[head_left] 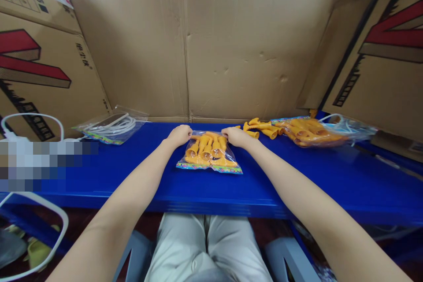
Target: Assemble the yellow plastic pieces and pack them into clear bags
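A clear plastic bag [211, 168] with a colourful printed edge lies on the blue table in front of me. Inside it are several orange plastic pieces [207, 147], hollow and cone-shaped at one end. My left hand [179, 135] is closed on the bag's far left corner. At the far right corner, my right hand [235, 136] grips the bag too, its fingertips partly hidden. The printed edge faces me. Just beyond my right hand, several loose orange pieces [269, 130] lie on the table.
Another bag of orange pieces [310, 132] lies at the right. A bag with a coiled white cable [114, 128] is at the left back. Cardboard panels [251, 53] wall the back and sides. A white cable [62, 224] hangs over the front edge of the blue table [132, 180].
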A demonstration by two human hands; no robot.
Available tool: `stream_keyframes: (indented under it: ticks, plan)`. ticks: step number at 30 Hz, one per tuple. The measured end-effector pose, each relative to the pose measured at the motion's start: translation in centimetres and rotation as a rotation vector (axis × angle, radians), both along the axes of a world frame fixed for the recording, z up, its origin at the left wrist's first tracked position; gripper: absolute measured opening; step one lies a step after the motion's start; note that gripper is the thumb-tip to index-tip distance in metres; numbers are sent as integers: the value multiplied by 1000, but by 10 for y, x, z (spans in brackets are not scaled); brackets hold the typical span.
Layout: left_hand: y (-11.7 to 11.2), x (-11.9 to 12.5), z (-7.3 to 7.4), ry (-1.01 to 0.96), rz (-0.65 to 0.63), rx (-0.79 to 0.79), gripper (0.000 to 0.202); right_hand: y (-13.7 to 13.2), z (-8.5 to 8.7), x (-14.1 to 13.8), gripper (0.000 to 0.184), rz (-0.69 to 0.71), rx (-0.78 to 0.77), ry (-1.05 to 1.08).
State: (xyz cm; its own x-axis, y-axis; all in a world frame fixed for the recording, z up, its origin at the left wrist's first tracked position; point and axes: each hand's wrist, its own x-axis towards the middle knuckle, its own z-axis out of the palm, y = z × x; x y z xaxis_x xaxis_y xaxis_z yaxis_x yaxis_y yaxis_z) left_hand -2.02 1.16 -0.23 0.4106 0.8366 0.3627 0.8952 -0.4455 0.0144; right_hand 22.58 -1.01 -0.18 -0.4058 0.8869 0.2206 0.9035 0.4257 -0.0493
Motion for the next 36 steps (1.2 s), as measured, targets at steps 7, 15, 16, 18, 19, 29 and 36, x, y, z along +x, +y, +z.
stream_keyframes:
  ticks: [7,15,16,18,19,29,36]
  plan:
    - [-4,4,3,146,24,26,20,-11,7,-6,22,-43,-23,-67]
    - [-6,4,3,191,-11,44,20,-2,-1,-1,23,-72,-62,237]
    - [-6,5,3,194,-13,46,20,0,-3,0,20,-88,-57,319]
    - [-6,5,3,199,-17,52,20,2,-6,0,17,-104,-60,535]
    - [-6,5,3,200,-18,57,20,3,-7,0,20,-97,-93,653]
    - [-15,12,10,196,-90,197,32,-1,1,17,32,120,-727,997]
    - [-17,14,10,106,-152,295,32,-9,6,16,16,123,-940,1162]
